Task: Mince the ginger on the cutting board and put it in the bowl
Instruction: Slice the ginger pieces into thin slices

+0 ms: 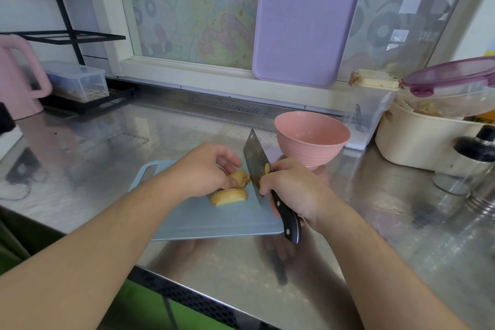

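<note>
A blue-grey cutting board lies on the steel counter. Two yellow-brown ginger pieces rest on it: one chunk pinned under the fingertips of my left hand, and a longer piece lying loose just in front. My right hand grips the black handle of a cleaver, whose blade stands edge-down on the board right beside the held ginger. An empty pink bowl stands just beyond the board's far right corner.
A cream pot with a purple-rimmed lid and a glass jar crowd the right side. A clear container sits behind the bowl. A pink kettle and black rack stand far left. A lilac board leans on the window.
</note>
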